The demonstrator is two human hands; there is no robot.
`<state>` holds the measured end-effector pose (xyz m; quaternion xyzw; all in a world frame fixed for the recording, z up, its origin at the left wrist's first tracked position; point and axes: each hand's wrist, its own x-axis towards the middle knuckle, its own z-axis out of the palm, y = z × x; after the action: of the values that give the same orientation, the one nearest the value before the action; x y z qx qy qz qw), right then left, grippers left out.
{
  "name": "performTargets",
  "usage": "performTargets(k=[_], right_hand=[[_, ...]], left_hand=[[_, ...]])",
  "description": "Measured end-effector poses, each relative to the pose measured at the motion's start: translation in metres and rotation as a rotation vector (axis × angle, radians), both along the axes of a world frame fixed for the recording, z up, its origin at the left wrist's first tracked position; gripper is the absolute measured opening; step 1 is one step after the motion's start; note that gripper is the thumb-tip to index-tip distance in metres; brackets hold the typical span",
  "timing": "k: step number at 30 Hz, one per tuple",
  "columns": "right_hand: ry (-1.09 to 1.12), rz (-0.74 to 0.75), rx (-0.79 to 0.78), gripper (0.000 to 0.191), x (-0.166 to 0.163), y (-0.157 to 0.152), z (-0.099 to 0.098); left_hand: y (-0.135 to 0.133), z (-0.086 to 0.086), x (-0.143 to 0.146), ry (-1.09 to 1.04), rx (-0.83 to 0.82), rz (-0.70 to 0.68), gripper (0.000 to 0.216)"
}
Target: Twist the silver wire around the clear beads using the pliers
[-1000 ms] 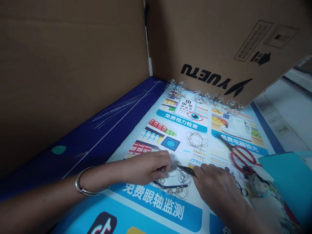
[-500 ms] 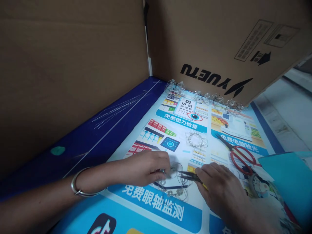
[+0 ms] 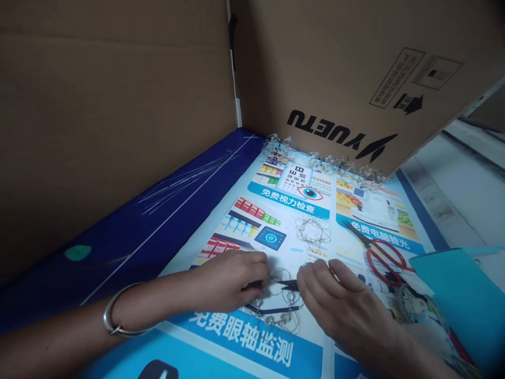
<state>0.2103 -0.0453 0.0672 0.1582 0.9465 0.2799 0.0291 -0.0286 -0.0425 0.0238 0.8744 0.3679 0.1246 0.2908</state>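
My left hand [image 3: 240, 279], with a metal bangle on the wrist, pinches the upper left part of a beaded wire ring [image 3: 272, 319]. The ring lies on the printed sheet [image 3: 331, 237], with clear beads and thin wire loops around it. In my right hand [image 3: 335, 297] is a pair of needle-nose pliers [image 3: 289, 285]; the fingers cover the handles. Its dark jaws point left at a wire loop near my left fingertips. Whether the jaws grip the wire is too small to tell. Farther back lies a second beaded wire ring [image 3: 311, 230].
Red-handled scissors [image 3: 389, 258] and a roll of tape [image 3: 401, 301] lie right, beside a turquoise sheet [image 3: 457, 284]. Loose straight wires [image 3: 181, 181] rest on the blue strip at left. Cardboard walls [image 3: 327, 68] stand behind, with a row of wire pieces [image 3: 335, 160] along the base.
My right hand has moved left and turned, bringing the pliers' jaws closer to my left fingers; their handles are now mostly covered. The view has shifted slightly.
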Motion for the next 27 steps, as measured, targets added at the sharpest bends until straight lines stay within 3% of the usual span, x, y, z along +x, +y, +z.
performTargets(k=[5,13,19,27], right_hand=[[0.095,-0.019,-0.045,0.030,0.000,0.001,-0.005],[0.197,-0.301,-0.257,0.029,0.011,0.002,-0.022],[0.205,-0.442,-0.381,0.019,0.010,0.002,-0.027],[0.195,-0.495,-0.384,0.018,0.007,0.001,-0.027]], left_hand=[[0.001,0.001,0.000,-0.040,0.003,-0.017,0.003],[0.001,-0.002,0.001,-0.092,-0.038,-0.028,0.003],[0.002,-0.003,0.000,-0.138,-0.034,-0.095,0.015],[0.003,-0.001,-0.001,-0.179,-0.004,-0.143,0.027]])
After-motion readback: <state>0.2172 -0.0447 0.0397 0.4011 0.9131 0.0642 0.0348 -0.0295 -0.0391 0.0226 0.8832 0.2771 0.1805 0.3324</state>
